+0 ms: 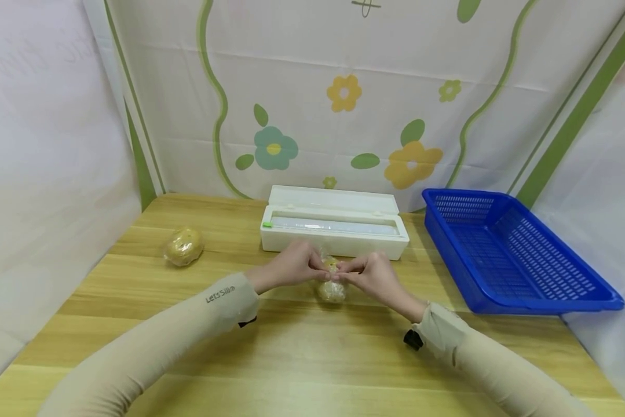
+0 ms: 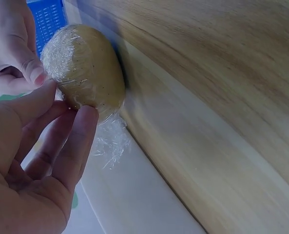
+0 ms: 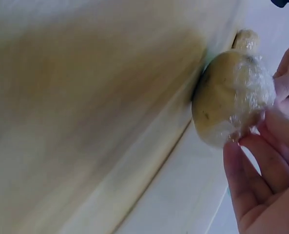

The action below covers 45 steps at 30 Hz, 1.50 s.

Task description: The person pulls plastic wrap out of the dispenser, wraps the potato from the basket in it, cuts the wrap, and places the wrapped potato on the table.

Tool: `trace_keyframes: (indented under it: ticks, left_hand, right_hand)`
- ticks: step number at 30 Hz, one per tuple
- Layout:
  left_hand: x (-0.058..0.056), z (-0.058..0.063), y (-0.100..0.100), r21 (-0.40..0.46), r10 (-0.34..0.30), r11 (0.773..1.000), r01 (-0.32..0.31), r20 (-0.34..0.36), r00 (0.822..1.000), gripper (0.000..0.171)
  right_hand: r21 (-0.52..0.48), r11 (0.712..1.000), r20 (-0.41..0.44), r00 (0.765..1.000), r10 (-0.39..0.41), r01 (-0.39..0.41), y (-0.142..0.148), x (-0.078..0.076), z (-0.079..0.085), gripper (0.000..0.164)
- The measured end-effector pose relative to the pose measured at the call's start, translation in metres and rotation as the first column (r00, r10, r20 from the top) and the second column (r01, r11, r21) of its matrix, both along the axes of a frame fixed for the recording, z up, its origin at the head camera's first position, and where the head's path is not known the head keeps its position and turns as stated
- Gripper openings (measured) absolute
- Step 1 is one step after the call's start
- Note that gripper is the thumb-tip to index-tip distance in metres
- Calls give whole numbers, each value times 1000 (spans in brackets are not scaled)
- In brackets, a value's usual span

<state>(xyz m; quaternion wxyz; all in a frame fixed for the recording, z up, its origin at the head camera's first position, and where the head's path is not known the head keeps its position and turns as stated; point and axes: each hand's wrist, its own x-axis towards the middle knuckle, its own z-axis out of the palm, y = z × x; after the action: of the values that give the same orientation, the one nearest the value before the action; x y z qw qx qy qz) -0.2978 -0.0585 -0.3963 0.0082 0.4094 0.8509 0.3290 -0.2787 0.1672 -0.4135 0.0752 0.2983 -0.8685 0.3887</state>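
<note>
A potato (image 1: 332,293) wrapped in cling film lies on the table in front of me, between my two hands. My left hand (image 1: 292,266) pinches the film (image 2: 61,51) on top of it with thumb and fingertips. From the other side my right hand (image 1: 379,281) pinches the film too, its fingertips meeting the left ones. In the left wrist view a loose crumpled end of film (image 2: 110,141) hangs from the potato's far side. The right wrist view shows the potato's brown skin (image 3: 215,100) bare-looking below the bunched film.
Behind the hands stands a white cling film box (image 1: 335,238), lid up, with a roll inside and a green slider at its left. Another wrapped potato (image 1: 184,247) lies at the left. A blue plastic basket (image 1: 458,263) occupies the right side, near the fabric wall.
</note>
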Motion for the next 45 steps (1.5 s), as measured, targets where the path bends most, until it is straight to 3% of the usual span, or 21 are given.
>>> trace_keyframes:
  ticks: [4,7,11,14,20,27,30,34,39,45]
  left_hand:
    - [3,0,-1,-14,-12,1000,12,-1,1000,15]
    - [5,-1,-1,-18,-20,1000,21,17,1000,22]
    - [6,-2,-2,-32,-34,999,35,15,999,25]
    - [8,-2,-2,-59,-14,998,15,10,1000,29]
    - [12,-1,-4,-84,81,993,-81,-2,997,35]
    - [16,-1,-5,-15,145,989,-146,-10,989,27]
    - [17,-1,-5,13,174,985,-173,-9,985,18]
    - [18,-2,-4,36,147,989,-147,-1,989,7]
    - [19,-3,-3,29,94,995,-94,-2,996,12]
    - [16,-5,-2,13,77,997,-77,-4,997,19]
  right_hand:
    - [49,996,-30,997,76,-74,4,-1,5,7]
    - [89,988,-98,986,137,-128,7,-3,8,10]
    - [182,967,-244,944,221,-180,8,-6,11,15]
    - [230,953,-284,923,261,-198,7,-8,12,13]
    - [199,949,-183,942,282,-246,5,-9,13,5]
    - [199,956,-205,944,258,-217,5,-6,13,5]
    - [217,957,-178,956,232,-192,4,-3,16,9]
    - [254,960,-144,977,157,-117,1,0,19,12]
    - [244,969,-116,990,80,-50,-1,0,19,11]
    - [175,983,60,998,37,-47,3,-1,19,12]
